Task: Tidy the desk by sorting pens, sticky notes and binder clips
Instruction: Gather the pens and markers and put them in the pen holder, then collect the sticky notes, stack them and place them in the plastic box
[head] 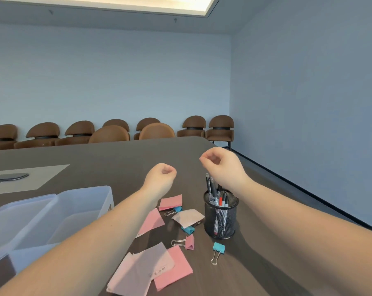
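Both arms reach out over a dark desk (108, 154). My left hand (160, 177) is a loose fist with nothing in it, raised above the pink sticky notes (170, 202). My right hand (220, 165) is also curled shut and empty, hovering above and behind a black mesh pen cup (221, 218) that holds several pens (212, 192). More pink notes (152, 221) and a loose pile (172, 268) lie near the front. A pale note (190, 216) covers a blue binder clip (188, 230). A pink clip (189, 242) and two blue clips (218, 248) (177, 209) lie around.
A clear plastic two-compartment box (52, 210) stands at the left. A dark flat object (8, 177) rests on a pale inset panel at the far left. Brown chairs (155, 130) line the desk's far edge and the wall. The desk's right edge runs diagonally past my right forearm.
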Action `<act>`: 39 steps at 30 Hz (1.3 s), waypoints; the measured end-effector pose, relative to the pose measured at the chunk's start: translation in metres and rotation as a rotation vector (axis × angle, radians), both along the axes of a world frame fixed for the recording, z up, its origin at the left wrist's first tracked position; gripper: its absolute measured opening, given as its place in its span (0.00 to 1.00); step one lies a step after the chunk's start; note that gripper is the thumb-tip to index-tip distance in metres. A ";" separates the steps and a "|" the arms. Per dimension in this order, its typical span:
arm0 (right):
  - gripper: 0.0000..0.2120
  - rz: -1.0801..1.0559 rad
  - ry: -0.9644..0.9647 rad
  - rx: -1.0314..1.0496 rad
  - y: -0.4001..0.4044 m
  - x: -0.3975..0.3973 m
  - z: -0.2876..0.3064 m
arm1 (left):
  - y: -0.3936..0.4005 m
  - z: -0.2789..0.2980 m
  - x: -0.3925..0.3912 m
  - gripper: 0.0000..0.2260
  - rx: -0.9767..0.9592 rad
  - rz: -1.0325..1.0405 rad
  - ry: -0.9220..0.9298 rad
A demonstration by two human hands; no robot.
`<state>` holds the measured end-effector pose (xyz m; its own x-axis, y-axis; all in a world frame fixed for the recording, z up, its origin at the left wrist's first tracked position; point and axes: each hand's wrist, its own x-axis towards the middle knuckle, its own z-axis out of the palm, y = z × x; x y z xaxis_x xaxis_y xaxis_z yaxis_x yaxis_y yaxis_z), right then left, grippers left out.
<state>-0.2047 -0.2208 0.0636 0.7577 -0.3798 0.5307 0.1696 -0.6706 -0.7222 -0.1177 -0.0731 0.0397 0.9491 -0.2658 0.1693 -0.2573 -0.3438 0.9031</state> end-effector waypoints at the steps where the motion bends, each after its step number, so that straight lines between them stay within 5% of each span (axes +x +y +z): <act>1: 0.04 0.036 0.034 -0.023 0.010 0.001 0.001 | 0.011 -0.002 0.002 0.08 0.047 0.019 0.025; 7: 0.09 0.215 0.355 -0.227 0.059 0.024 -0.023 | 0.061 -0.023 0.021 0.06 0.433 0.054 0.091; 12: 0.19 0.214 0.754 -0.538 0.057 0.054 -0.062 | 0.074 -0.046 0.033 0.17 0.922 -0.086 0.069; 19: 0.28 0.267 1.178 -0.962 0.047 0.067 -0.074 | 0.055 -0.065 0.037 0.25 1.091 -0.287 0.097; 32: 0.19 0.075 0.915 -0.860 0.034 0.080 -0.098 | 0.044 -0.079 0.047 0.16 1.423 -0.290 -0.376; 39: 0.11 -0.149 0.585 -0.832 0.040 0.092 -0.077 | 0.043 -0.049 0.063 0.12 1.196 0.007 -0.350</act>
<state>-0.1123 -0.1810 -0.0130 0.9575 -0.1724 0.2314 -0.1860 -0.9818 0.0381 -0.0546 -0.0300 -0.0096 0.9038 -0.4224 0.0688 -0.4157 -0.9047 -0.0937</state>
